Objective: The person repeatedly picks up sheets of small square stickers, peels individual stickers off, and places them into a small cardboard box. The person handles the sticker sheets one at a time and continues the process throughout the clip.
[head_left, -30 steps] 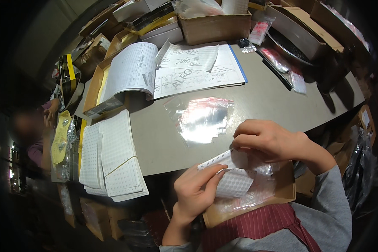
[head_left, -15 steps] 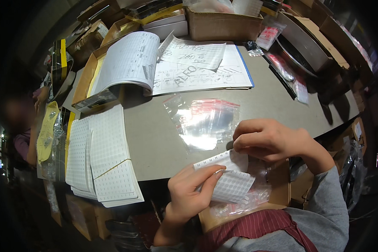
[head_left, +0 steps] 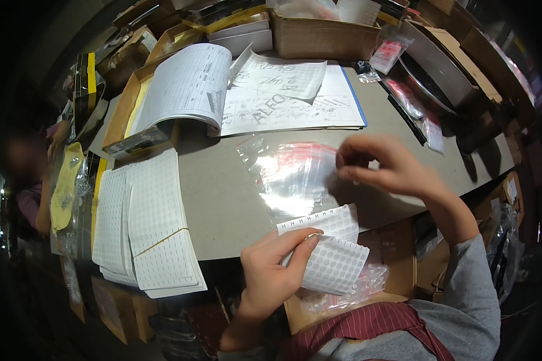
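My left hand (head_left: 276,265) pinches a folded sheet of round white stickers (head_left: 334,263) between thumb and forefinger, over the table's near edge. Dark printed letters run in a row along the sheet's upper flap. My right hand (head_left: 379,163) hangs just right of a fanned stack of clear zip bags (head_left: 298,174) with red strips, its fingers curled to a pinch. A tiny pale speck shows at its fingertips, too blurred to name. Beneath the sheet, an open cardboard box (head_left: 401,259) holds clear bags with small white rings (head_left: 367,283).
Stacks of sticker sheets (head_left: 156,222), one rubber-banded, lie at the left. An open clipboard of papers (head_left: 337,114) lies at the back, beside a carton (head_left: 117,135). More boxes (head_left: 322,39) line the far edge. Another person's arm (head_left: 41,207) shows at far left.
My right hand has left the sticker sheet and moved up toward the right side of the zip bags. The left hand keeps hold of the sheet, nearly in place.
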The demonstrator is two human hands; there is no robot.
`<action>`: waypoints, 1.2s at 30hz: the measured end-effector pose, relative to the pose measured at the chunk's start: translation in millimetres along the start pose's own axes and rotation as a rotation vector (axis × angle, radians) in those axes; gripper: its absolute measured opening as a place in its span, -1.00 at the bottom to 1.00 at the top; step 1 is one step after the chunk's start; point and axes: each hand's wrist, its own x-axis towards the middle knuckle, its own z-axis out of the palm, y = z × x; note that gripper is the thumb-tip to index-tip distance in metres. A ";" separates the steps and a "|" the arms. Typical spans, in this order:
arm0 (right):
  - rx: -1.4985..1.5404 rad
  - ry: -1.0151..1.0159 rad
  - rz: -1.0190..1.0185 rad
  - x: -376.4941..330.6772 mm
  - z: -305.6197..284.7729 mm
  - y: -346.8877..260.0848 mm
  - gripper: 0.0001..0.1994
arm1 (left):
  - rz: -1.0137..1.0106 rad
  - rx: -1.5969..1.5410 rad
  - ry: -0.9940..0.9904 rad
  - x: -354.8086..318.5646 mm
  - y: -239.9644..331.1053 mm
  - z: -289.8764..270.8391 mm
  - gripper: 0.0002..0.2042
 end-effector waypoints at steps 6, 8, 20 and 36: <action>-0.452 -0.028 -0.032 23.8 -0.2 15.9 -0.79 | -0.013 -0.002 -0.013 -0.4 -0.7 0.9 -0.87; -0.538 0.069 -0.101 21.2 -0.2 29.6 -0.80 | -0.013 -0.007 -0.013 -0.8 -0.3 0.9 -0.86; -0.222 -0.111 -0.006 5.3 -45.3 26.1 -0.75 | -0.105 -0.094 -0.040 2.1 -5.3 1.7 -0.86; -0.327 0.021 0.045 -13.5 -62.4 24.6 -0.77 | -0.101 -0.123 -0.059 2.6 -6.8 0.9 -0.86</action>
